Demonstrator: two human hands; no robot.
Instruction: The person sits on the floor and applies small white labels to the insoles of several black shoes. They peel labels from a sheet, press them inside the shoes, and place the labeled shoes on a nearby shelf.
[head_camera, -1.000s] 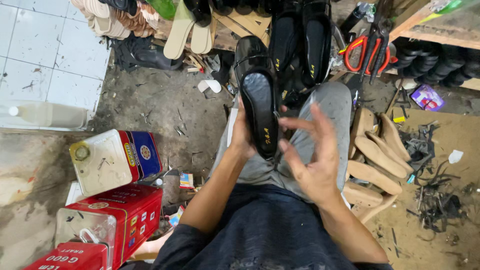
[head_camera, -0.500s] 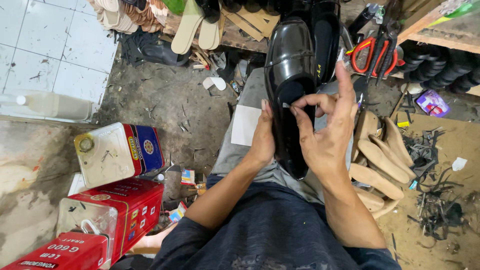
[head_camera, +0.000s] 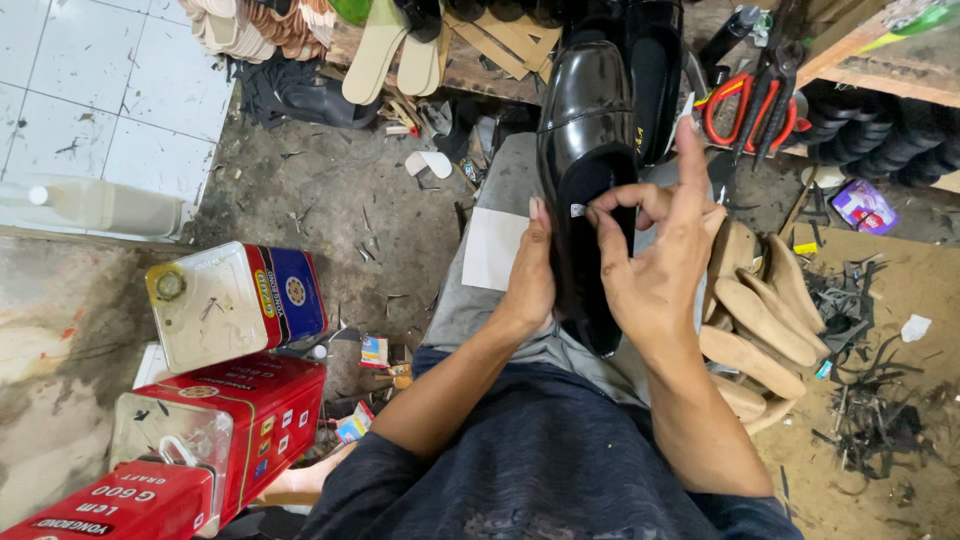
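The glossy black leather dress shoe (head_camera: 585, 150) is held upright over my lap, toe pointing away, opening facing me. My left hand (head_camera: 530, 285) grasps its left side, grip closed around the heel area. My right hand (head_camera: 655, 265) rests against the right side; thumb and bent fingers pinch the rim of the opening, index finger raised. A second black shoe (head_camera: 655, 70) stands just beside the first, farther away. A white paper sheet (head_camera: 495, 248) lies on my left knee. Tan wooden shoe lasts (head_camera: 755, 320) are stacked right of my lap. Red-handled scissors (head_camera: 750, 105) hang above them. Red and white metal tins (head_camera: 235, 300) stand on the floor at left.
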